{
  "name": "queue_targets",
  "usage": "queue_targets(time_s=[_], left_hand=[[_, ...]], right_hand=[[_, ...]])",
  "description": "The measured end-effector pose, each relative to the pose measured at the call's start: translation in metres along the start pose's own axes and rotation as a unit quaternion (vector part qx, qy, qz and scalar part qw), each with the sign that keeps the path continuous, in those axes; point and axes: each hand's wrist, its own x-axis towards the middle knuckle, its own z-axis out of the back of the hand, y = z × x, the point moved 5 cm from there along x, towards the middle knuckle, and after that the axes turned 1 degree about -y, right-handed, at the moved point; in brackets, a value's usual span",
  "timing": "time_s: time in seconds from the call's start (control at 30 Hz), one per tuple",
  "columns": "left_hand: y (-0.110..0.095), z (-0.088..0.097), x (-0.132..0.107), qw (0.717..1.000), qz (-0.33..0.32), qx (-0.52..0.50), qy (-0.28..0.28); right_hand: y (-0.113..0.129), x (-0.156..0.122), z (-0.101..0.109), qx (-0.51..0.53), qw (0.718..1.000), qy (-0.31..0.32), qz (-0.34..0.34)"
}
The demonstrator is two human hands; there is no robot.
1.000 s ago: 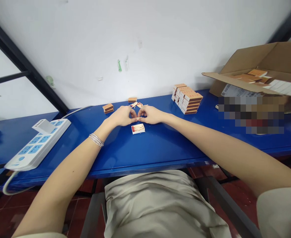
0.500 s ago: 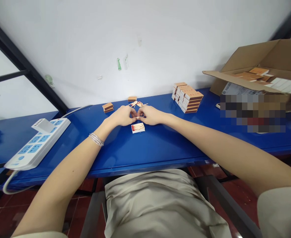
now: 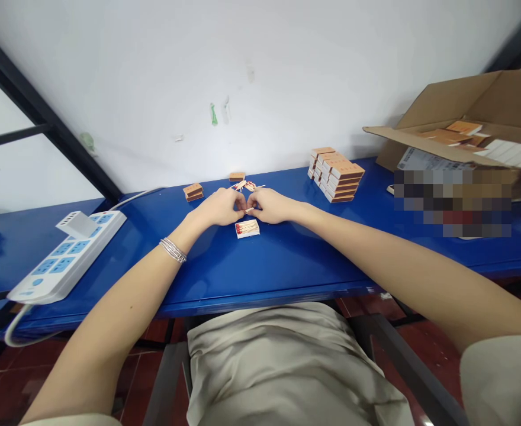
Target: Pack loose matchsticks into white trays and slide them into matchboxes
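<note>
My left hand [image 3: 221,207] and my right hand [image 3: 269,205] meet fingertip to fingertip over the blue table [image 3: 287,260]. Both are pinched shut on a few matchsticks [image 3: 248,209] held between them. Just in front of the hands lies an open matchbox tray [image 3: 247,228] filled with red-tipped matches. Behind the hands lies a small pile of loose matches [image 3: 246,186]. A silver bracelet [image 3: 172,249] is on my left wrist.
Two matchboxes [image 3: 193,191] lie left of the hands and one matchbox [image 3: 237,176] lies behind. A stack of matchboxes [image 3: 337,174] stands at right, beside an open cardboard carton [image 3: 465,136]. A white and blue power strip [image 3: 65,255] lies at left. The white wall is close behind.
The hands have stayed in place; the fingertips have shifted slightly on the matchsticks between them. Nothing else has moved.
</note>
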Motion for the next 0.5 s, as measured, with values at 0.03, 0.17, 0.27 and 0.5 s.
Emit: queue_targets(time_s=[0.03,0.17,0.27,0.5], left_hand=[[0.0004,-0.0003,0.0,1.0,-0.003,-0.002,0.002],[0.0043,-0.0024,0.0007,1.0,-0.012,0.004,0.008],[0.0046,-0.0027,0.001,1.0,-0.012,0.02,0.003],[-0.0036,0.0001,-0.0013,0.999,0.0,0.046,0.002]], right_hand=[[0.0002,0.0,-0.0007,-0.001,1.0,0.002,-0.002],[0.0011,-0.0001,-0.0036,-0.009,1.0,0.0,-0.014],[0.0019,-0.0003,-0.0044,-0.009,1.0,-0.004,-0.013],[-0.0004,-0.0017,0.001,0.012,1.0,0.022,-0.018]])
